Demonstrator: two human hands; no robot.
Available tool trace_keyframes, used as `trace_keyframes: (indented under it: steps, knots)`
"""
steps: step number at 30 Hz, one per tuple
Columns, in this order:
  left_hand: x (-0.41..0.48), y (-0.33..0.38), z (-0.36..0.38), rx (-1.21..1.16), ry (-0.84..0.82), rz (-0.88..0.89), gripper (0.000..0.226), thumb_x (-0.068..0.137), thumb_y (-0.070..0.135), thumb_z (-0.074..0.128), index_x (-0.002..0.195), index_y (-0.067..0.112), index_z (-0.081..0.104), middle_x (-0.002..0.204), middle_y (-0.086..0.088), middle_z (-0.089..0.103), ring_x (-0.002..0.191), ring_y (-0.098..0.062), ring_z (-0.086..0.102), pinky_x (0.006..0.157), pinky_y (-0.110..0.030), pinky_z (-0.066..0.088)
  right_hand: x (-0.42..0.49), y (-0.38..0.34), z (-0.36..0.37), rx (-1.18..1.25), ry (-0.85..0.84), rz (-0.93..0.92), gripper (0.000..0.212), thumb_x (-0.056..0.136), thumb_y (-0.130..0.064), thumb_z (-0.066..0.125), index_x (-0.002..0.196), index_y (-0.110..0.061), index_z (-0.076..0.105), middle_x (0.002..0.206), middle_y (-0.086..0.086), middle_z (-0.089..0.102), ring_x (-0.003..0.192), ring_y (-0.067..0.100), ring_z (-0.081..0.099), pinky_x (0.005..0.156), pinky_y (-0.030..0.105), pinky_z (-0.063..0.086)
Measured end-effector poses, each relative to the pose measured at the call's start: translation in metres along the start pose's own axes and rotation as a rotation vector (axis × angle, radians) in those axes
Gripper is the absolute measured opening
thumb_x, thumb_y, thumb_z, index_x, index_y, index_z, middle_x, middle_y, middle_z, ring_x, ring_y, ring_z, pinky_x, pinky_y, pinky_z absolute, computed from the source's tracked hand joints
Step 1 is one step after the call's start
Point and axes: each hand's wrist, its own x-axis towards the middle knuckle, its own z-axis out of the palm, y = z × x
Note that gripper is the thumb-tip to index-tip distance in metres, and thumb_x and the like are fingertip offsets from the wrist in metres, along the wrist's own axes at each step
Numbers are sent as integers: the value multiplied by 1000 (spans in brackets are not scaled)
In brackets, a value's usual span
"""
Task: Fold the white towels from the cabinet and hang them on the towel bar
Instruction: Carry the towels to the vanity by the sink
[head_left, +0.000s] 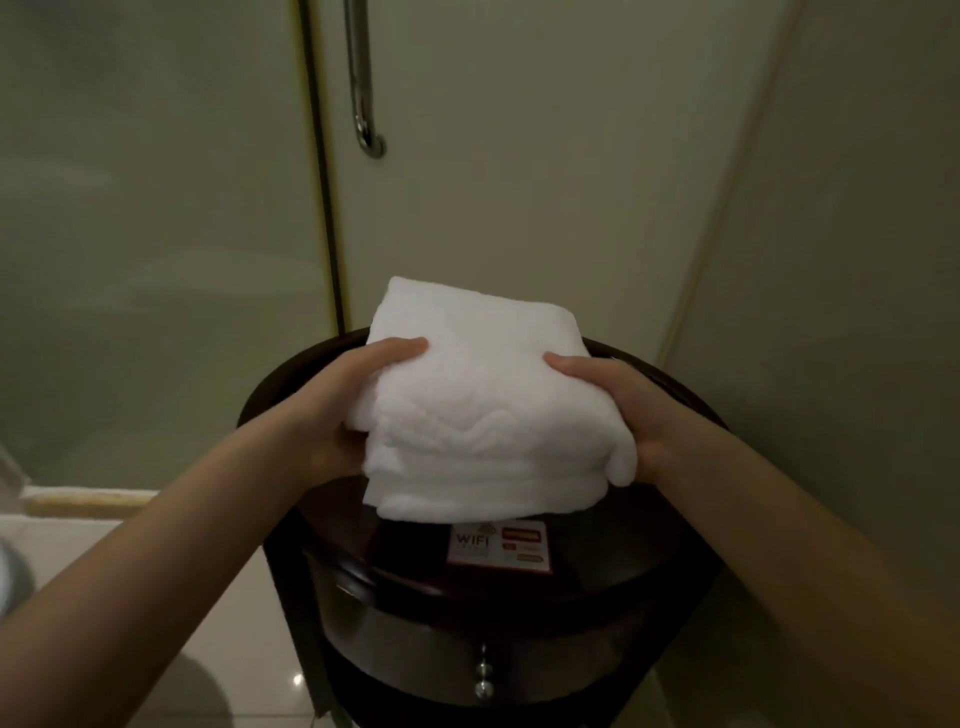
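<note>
A thick folded white towel (483, 405) sits over the top of a round dark wooden cabinet (519, 582). My left hand (343, 410) grips its left side, thumb on top and fingers underneath. My right hand (618, 410) grips its right side the same way. The towel's far edge reaches past the cabinet's back rim. I cannot tell whether the towel rests on the cabinet or is lifted just above it. A vertical chrome bar (361, 78) is fixed on the glass door behind.
A WIFI card (498, 543) lies on the cabinet top, in front of the towel. The cabinet has a drawer with a metal knob (484, 675). Frosted glass panels stand behind, a wall on the right, and pale floor tiles at lower left.
</note>
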Motion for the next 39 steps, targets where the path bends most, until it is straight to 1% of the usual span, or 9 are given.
trace_keyframes:
  steps: [6, 12, 16, 20, 22, 30, 32, 36, 39]
  knots:
    - [-53, 29, -2, 19, -71, 43, 32, 66, 38, 73, 86, 13, 78, 93, -13, 73, 83, -30, 71, 62, -38, 57, -39, -11, 40, -30, -16, -69, 48, 66, -32, 75, 106, -8, 69, 92, 15, 73, 80, 27, 72, 63, 33, 57]
    - [-104, 50, 5, 92, -104, 44, 39, 64, 40, 75, 90, 12, 77, 100, -14, 73, 89, -31, 70, 69, -39, 58, -87, -20, 70, -63, 52, -123, 64, 62, -36, 79, 119, -11, 65, 107, 18, 71, 92, 32, 70, 72, 38, 56]
    - [-122, 61, 5, 86, -126, 56, 51, 60, 42, 78, 102, 13, 73, 108, -14, 70, 99, -33, 67, 83, -44, 54, -106, -28, 84, -51, 46, -157, 57, 65, -33, 78, 114, -8, 67, 102, 18, 72, 85, 31, 72, 60, 38, 57]
    - [-131, 72, 5, 82, -148, 31, 45, 60, 42, 78, 95, 14, 76, 105, -14, 72, 94, -32, 69, 76, -43, 56, -116, -35, 93, -77, 61, -156, 65, 58, -36, 79, 115, -7, 66, 101, 18, 72, 85, 31, 71, 61, 37, 57]
    - [-133, 83, 5, 78, -157, 12, 42, 59, 41, 79, 92, 14, 77, 102, -13, 72, 92, -32, 70, 72, -42, 56, -117, -45, 98, -82, 58, -158, 59, 59, -36, 78, 109, -5, 68, 94, 19, 73, 81, 31, 72, 59, 35, 57]
    - [-153, 166, 37, 77, -135, 29, 34, 59, 39, 77, 86, 17, 78, 98, -12, 73, 86, -31, 71, 66, -42, 57, -143, -130, 121, -77, 1, -222, 32, 63, -32, 72, 78, -5, 77, 76, 16, 72, 68, 25, 71, 51, 28, 54]
    - [-165, 191, 50, 73, -128, 50, 39, 59, 37, 78, 92, 15, 77, 97, -13, 73, 84, -32, 71, 66, -42, 57, -162, -156, 130, -91, -7, -238, 29, 63, -33, 70, 71, -6, 78, 74, 15, 72, 66, 24, 71, 50, 27, 54]
    - [-196, 242, 77, 53, -173, 104, 29, 70, 37, 72, 87, 15, 78, 93, -14, 73, 80, -32, 72, 60, -41, 57, -202, -205, 148, -127, 0, -259, 33, 61, -36, 72, 75, -7, 79, 79, 16, 73, 70, 25, 72, 53, 28, 55]
    - [-226, 284, 105, 26, -173, 116, 31, 71, 35, 71, 92, 13, 76, 93, -15, 73, 80, -32, 71, 60, -40, 56, -244, -252, 165, -164, 16, -281, 31, 61, -37, 72, 74, -10, 79, 79, 14, 73, 70, 24, 72, 52, 28, 54]
